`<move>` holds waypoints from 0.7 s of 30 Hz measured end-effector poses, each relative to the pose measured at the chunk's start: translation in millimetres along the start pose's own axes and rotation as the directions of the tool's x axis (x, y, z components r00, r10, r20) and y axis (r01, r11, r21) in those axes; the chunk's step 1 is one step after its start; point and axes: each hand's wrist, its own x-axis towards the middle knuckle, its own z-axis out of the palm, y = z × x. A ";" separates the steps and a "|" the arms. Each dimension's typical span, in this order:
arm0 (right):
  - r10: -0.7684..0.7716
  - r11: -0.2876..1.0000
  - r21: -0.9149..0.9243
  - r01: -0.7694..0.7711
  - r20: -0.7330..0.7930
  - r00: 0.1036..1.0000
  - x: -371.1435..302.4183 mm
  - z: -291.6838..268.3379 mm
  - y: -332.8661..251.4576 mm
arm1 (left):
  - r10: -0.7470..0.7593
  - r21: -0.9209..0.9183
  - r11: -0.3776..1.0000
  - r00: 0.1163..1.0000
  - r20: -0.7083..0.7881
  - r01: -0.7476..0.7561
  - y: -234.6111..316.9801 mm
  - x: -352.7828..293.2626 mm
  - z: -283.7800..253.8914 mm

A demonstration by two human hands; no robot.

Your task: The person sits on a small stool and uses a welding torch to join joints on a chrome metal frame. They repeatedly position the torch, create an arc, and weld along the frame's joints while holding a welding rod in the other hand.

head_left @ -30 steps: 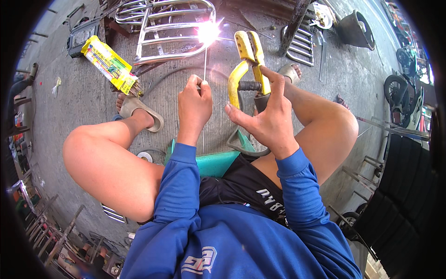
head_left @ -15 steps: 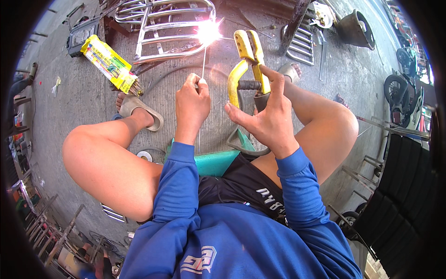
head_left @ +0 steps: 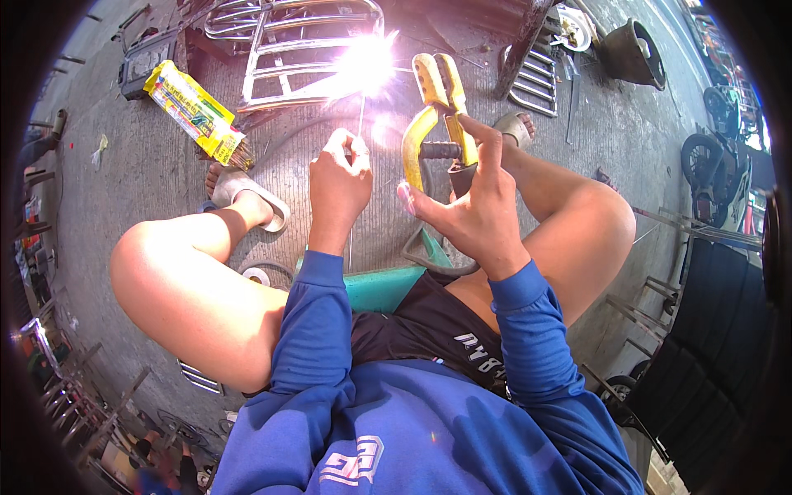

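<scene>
My left hand (head_left: 340, 190) is closed in a pinch on a thin metal rod (head_left: 361, 115), whose upper end points into a bright welding arc. The glare lies at the right side of a shiny tubular metal rack (head_left: 262, 62) and hides the rod's tip. My right hand (head_left: 487, 206) holds a yellow welding electrode holder (head_left: 428, 81) by its lower part. Its index finger lies along one yellow arm, and the thumb is beside the other. A thin electrode seems to run from the holder's jaws toward the glare.
To the left lies a yellow packet (head_left: 194, 111) of welding rods, beside a dark case (head_left: 148, 64). A black bucket (head_left: 634, 54) lies tipped at the far right, near a small metal rack (head_left: 535, 82). A grey cable crosses the concrete floor (head_left: 313, 219).
The arc's glare has grown larger and brighter, throwing more light on the legs and floor. Both hands keep nearly the same places, with the electrode holder shifted slightly left.
</scene>
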 end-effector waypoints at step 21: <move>-0.025 0.999 -0.028 0.025 -0.002 1.000 2.3 0.5 -0.5 | -0.101 -0.038 0.994 0.993 0.052 0.103 -4.1 0.4 1.9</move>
